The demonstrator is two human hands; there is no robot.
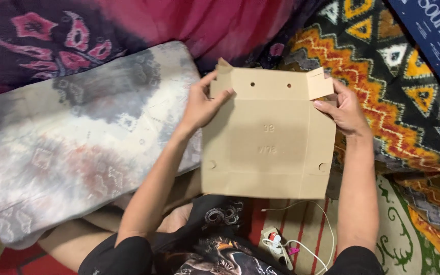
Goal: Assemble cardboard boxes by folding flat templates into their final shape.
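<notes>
I have a flat piece of brown cardboard [268, 147] held up in front of me, a box blank not yet folded, its plain inner face toward the camera. It hangs between my two hands, above my lap, so I judge it is held there to keep the top flaps free to bend.

My left hand [202, 104] is closed on the blank's upper left edge: the thumb lies across the front of the top panel, the other fingers are behind the card and I cannot see them. Just above that thumb a small corner tab stands up. My right hand [345, 109] is clamped on the upper right edge, thumb on the front, and right beside it a small square flap [319, 83] is already bent forward. Between the two grips the top panel shows two small punched holes.

Left of my left hand lies a pale grey and rust patterned cushion [72, 142]. Right of my right hand is a bright zigzag blanket [398, 86]. Below the card, near my knees, a white cable [301, 239] lies curled on a striped mat [408, 234].
</notes>
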